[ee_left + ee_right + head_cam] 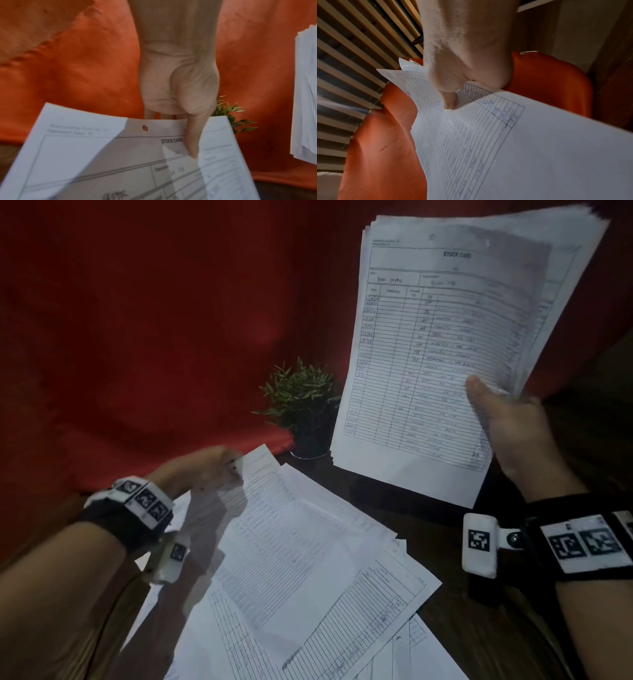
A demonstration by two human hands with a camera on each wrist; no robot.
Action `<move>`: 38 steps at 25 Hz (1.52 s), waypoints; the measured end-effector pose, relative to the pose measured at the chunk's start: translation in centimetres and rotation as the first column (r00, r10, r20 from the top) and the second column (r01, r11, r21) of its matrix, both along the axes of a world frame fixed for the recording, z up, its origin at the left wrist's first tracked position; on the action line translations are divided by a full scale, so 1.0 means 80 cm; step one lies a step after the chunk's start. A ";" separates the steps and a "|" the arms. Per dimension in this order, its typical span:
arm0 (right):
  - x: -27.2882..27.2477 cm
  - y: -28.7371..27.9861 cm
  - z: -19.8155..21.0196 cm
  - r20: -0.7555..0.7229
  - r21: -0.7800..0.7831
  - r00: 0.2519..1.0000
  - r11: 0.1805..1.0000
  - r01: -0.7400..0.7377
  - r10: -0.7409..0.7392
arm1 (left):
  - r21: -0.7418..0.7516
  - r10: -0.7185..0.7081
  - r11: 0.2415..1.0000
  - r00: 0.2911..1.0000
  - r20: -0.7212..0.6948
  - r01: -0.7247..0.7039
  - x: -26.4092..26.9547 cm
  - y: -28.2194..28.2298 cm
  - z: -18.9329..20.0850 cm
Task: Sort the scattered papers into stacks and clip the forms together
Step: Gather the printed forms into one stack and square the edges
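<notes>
Draping the whole back of the scene, from nine to one o'clock in the head view, is a red cloth [137, 320]. Below it the dark tabletop [442, 529] carries the scattered papers [308, 559], fanned across six o'clock, overlapping and not yet squared.

At two o'clock the right hand [513, 433] holds the gathered stack [445, 354] upright and clear of the tabletop, thumb pressed on the front sheet and the fingers hidden behind; that grip is closed on the stack.

At nine o'clock the left hand [202, 470] pinches the top edge of a single stock card [120, 155], thumb over the heading, lifting it off the scattered papers. A small potted plant [301, 405] stands at the centre.

Sorting seems under way, with no clip in sight. Next, the lifted stock card probably needs carrying across to two o'clock and aligning with the stack's edges.
</notes>
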State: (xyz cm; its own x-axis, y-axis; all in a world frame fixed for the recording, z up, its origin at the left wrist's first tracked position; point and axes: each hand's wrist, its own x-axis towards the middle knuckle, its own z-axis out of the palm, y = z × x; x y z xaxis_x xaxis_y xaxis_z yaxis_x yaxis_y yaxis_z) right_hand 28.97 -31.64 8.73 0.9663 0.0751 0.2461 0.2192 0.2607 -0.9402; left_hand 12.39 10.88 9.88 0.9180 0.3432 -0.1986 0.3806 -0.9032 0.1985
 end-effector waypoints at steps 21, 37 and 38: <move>-0.004 -0.014 0.011 -0.026 0.072 1.000 0.997 0.006 -0.004 | -0.080 0.094 0.994 0.979 0.179 -0.081 0.030 -0.025 0.084; 0.041 0.014 -0.030 0.103 0.033 0.989 0.993 -0.113 0.109 | -0.124 0.520 0.845 0.854 -0.035 -0.520 -0.148 -0.090 -0.113; 0.036 0.018 -0.028 0.079 0.025 0.991 0.994 -0.109 0.107 | -0.049 0.492 0.867 0.868 -0.073 -0.496 -0.148 -0.096 -0.114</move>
